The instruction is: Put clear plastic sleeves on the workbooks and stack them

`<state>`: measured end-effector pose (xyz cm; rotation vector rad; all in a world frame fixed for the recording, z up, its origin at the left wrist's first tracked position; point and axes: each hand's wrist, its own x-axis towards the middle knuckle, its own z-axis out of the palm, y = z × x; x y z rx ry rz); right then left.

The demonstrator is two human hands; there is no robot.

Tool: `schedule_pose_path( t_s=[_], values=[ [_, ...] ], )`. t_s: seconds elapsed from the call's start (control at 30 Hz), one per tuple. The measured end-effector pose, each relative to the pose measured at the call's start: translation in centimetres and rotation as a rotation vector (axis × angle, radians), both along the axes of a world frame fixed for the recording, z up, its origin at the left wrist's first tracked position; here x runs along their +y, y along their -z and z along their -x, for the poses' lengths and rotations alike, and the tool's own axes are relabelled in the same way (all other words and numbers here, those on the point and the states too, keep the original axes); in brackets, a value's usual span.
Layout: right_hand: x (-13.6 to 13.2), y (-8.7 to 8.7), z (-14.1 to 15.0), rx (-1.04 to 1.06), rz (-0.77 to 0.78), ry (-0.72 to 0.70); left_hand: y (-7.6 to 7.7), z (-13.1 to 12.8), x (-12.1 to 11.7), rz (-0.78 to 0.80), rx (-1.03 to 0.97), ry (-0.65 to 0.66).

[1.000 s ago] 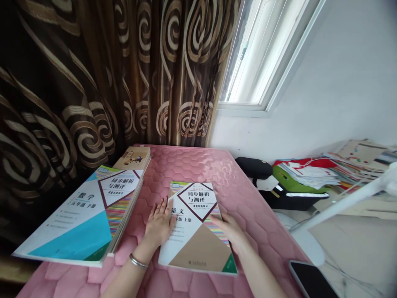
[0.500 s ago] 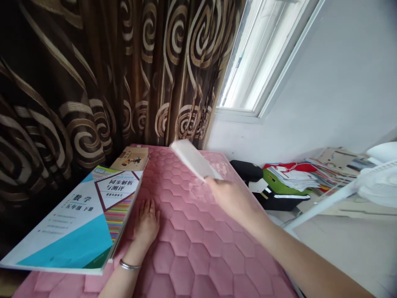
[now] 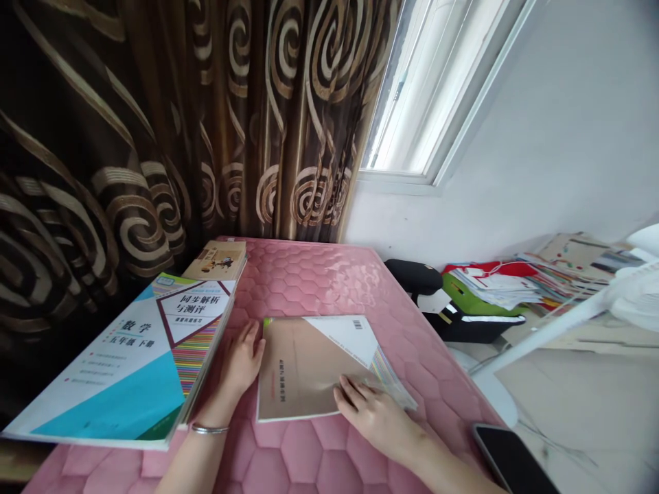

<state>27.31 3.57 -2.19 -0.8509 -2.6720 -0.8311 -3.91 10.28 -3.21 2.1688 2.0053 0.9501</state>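
Note:
A thin workbook (image 3: 303, 357) with a brown and white cover lies flat on the pink quilted pad (image 3: 314, 453). My right hand (image 3: 375, 412) rests on its lower right part, fingers laid over the cover. Just left of the workbook, my left hand (image 3: 241, 360) lies on the pad with its thumb apart from the fingers, close to the workbook's edge. A bracelet circles that wrist. Beside this hand is a stack of books, topped by a white and blue math workbook (image 3: 118, 363). Behind it sits a smaller tan book (image 3: 216, 261).
A phone (image 3: 509, 456) lies at the pad's right front edge. Past that edge stand a white fan (image 3: 556, 326), a black and green box (image 3: 473, 309) and piles of papers (image 3: 576, 264). A patterned curtain (image 3: 247, 123) hangs behind the pad.
My right hand, earlier holding the thin workbook raised over the pad, has come down and nearer; the workbook now lies flat beneath it. My left hand has barely moved. The phone has come into view.

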Motion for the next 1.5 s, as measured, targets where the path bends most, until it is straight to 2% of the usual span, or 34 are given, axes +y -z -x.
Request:
schedule_pose_path(
  t_s=[0.07,0.23,0.4,0.53,0.87,0.93,1.0,1.1,1.17,1.23,1.3,1.4,1.43,1.5],
  values=[
    [-0.7,0.1,0.4,0.013,0.042,0.018,-0.5,-0.4,-0.4,0.05,0.039,0.036],
    [-2.0,-0.1,0.9,0.076,0.117,0.045,-0.7,-0.5,-0.4,0.113,0.088,0.028],
    [-2.0,-0.2,0.4,0.214,0.209,0.035,-0.6,-0.5,-0.3,0.125,0.106,0.009],
    [-1.8,-0.6,0.3,0.245,0.265,0.005,-0.8,-0.6,-0.5,0.136,0.129,0.007],
    [-1.6,-2.4,0.7,0.238,0.484,0.019,-0.8,-0.5,-0.5,0.117,0.091,0.012],
    [-1.4,-3.3,0.8,0.155,0.526,0.046,-0.6,-0.2,-0.2,0.098,0.017,0.011],
    [-0.9,-5.2,0.9,0.042,0.574,0.097,-0.2,0.2,0.3,0.075,-0.098,0.0],
    [1.1,-9.9,1.0,-0.02,0.572,0.197,0.3,0.7,0.9,0.051,-0.257,-0.032],
    [3.4,-13.7,1.3,0.044,0.456,0.266,0.6,0.8,1.0,0.055,-0.292,-0.049],
    [6.3,-17.2,1.9,0.13,0.327,0.259,0.5,0.6,1.0,0.065,-0.268,-0.046],
    [9.8,-19.6,3.0,0.179,0.229,0.318,0.2,0.3,0.7,0.079,-0.189,-0.027],
    [15.5,-20.9,5.0,0.268,0.266,0.49,-0.5,-0.4,0.1,0.108,-0.015,-0.013],
    [17.4,-20.6,5.6,0.317,0.33,0.576,-0.7,-0.7,-0.1,0.121,0.031,-0.021],
    [20.6,-19.5,6.6,0.342,0.364,0.643,-1.1,-0.9,-0.4,0.148,0.083,-0.044]
  ],
)
